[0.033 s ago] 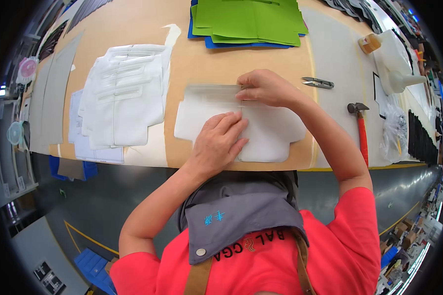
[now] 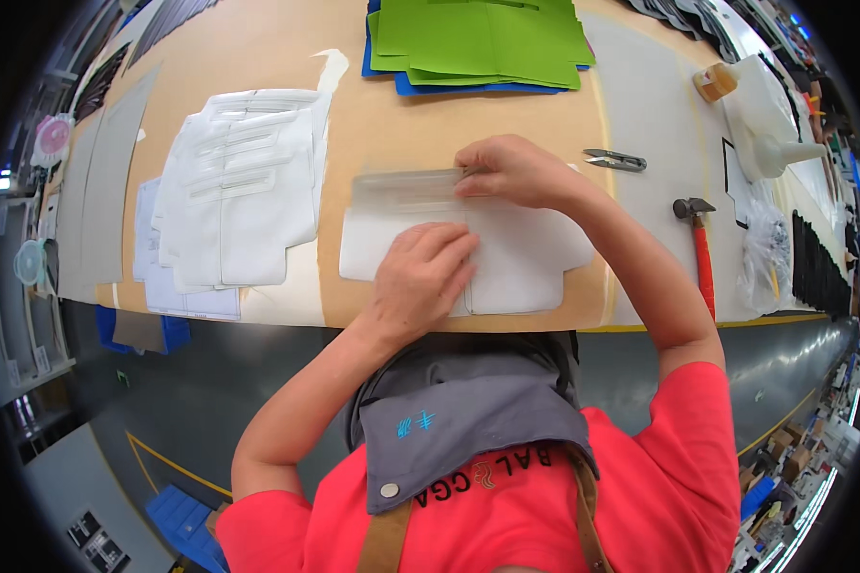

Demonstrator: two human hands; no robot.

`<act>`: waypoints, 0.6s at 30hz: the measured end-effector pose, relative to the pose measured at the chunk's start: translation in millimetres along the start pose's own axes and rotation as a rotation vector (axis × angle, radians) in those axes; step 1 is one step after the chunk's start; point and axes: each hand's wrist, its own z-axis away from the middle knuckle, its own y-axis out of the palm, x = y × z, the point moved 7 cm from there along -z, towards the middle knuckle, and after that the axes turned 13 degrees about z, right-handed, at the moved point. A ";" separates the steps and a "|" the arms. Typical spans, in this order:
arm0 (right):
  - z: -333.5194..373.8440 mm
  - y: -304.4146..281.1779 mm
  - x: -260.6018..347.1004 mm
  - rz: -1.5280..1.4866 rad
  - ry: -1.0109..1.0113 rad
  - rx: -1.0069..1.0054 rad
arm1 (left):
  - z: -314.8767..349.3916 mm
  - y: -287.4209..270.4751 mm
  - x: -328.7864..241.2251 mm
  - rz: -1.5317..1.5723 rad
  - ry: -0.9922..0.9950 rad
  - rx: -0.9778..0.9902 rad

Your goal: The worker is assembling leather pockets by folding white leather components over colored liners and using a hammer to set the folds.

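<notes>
While pressed flat on white panel [image 2: 526,258], left hand [image 2: 420,277] fingers spread a little, palm down, covering panel's lower middle. Right hand [image 2: 511,172] curled, fingertips pinching right end of clear ruler [image 2: 406,186] (a see-through strip, slightly blurred), laid across panel's top edge. Panel near front edge of bench [image 2: 392,115], straight ahead of person, hands touching it on both sides of centre. Left of panel, apart from it: stack of white pieces [image 2: 239,181], same cut shape, overlapping, on more white sheets. Far side of bench: green sheets [image 2: 478,38] on top of blue sheets [image 2: 468,88]. Right of right hand, not touched: snips [image 2: 616,160] lying flat. Further right: hammer [image 2: 699,248] with red handle, head pointing away, handle running toward bench front. Far right corner: white funnel [image 2: 779,143] on its side, small amber jar [image 2: 717,83] just beside. Grey strips [image 2: 105,181] along left of bench.
</notes>
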 end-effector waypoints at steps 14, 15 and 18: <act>88.0 21.6 41.5 -0.019 -0.018 -0.314 | -34.9 -26.2 80.1 0.354 -0.704 0.175; 86.7 24.2 39.9 -0.003 -0.016 -0.310 | -26.6 -24.0 87.2 0.497 -0.758 0.122; 81.8 30.9 33.4 0.051 -0.036 -0.320 | -14.1 -20.5 89.8 0.732 -0.855 0.052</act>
